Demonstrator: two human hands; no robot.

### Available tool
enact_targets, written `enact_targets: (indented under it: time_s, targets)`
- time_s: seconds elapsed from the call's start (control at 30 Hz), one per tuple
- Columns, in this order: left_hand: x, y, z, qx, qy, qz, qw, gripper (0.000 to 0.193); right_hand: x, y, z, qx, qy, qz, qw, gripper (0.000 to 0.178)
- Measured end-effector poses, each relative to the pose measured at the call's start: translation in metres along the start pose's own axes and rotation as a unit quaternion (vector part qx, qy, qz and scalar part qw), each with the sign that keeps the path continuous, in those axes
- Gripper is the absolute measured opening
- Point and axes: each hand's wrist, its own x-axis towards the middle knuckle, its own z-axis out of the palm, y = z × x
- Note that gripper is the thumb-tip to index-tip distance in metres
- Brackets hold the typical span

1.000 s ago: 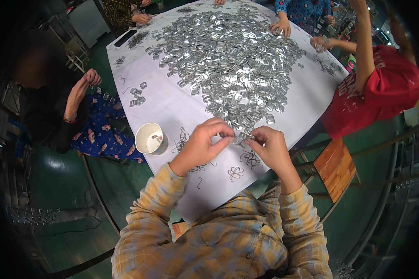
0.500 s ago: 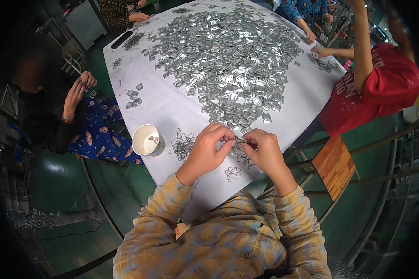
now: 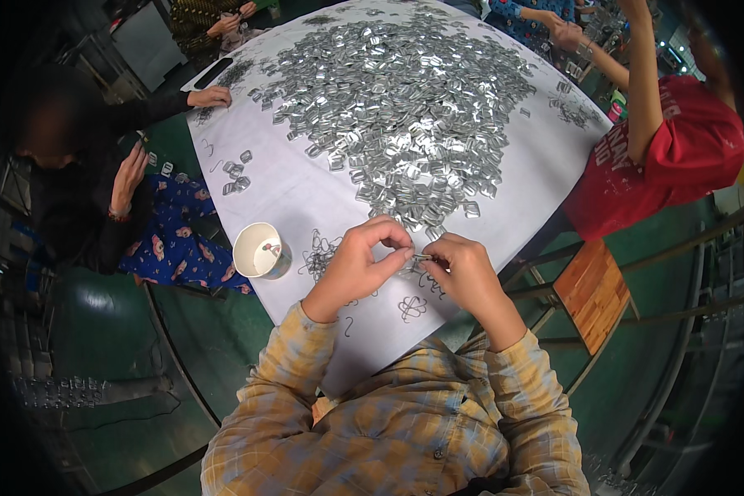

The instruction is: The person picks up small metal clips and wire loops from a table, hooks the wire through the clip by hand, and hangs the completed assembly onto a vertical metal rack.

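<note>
In front of me, at the near corner of a white-covered table [image 3: 521,198], both hands are close together. My right hand [image 3: 467,269] pinches a small silver metal piece [image 3: 422,257], seen edge-on, between thumb and fingers. The fingertips of my left hand [image 3: 357,263] are pressed together right beside it; whatever they hold is too small to make out. Just beyond my hands begins a large heap of flat silver metal buckles [image 3: 405,116]. Dark bent wire hooks [image 3: 316,263] lie tangled beside my left hand, and a smaller cluster of hooks [image 3: 412,308] lies below my right.
A white paper cup [image 3: 256,252] with small bits inside stands at the table's left edge. Several loose buckles [image 3: 236,175] lie beyond it. Co-workers sit around the table; one person's hand [image 3: 211,97] is at the left edge. A wooden stool [image 3: 593,293] stands at right.
My hands have drawn slightly apart, and the metal piece now shows between them. The person at left has reached a hand onto the table. At right, a co-worker's hand has lifted off the table.
</note>
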Motion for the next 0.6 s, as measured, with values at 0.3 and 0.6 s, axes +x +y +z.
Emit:
enact_targets:
  time_s: [0.3,0.6]
  targets:
    - [-0.001,0.016,-0.004,0.087,0.049,-0.048,0.994,0.005,-0.001,-0.002,-0.001,-0.02,-0.004,-0.002,1.0,0.01]
    - [0.0,0.023,0.005,0.169,0.004,-0.071,0.983,0.005,-0.005,-0.001,0.004,-0.058,0.04,-0.033,0.997,0.011]
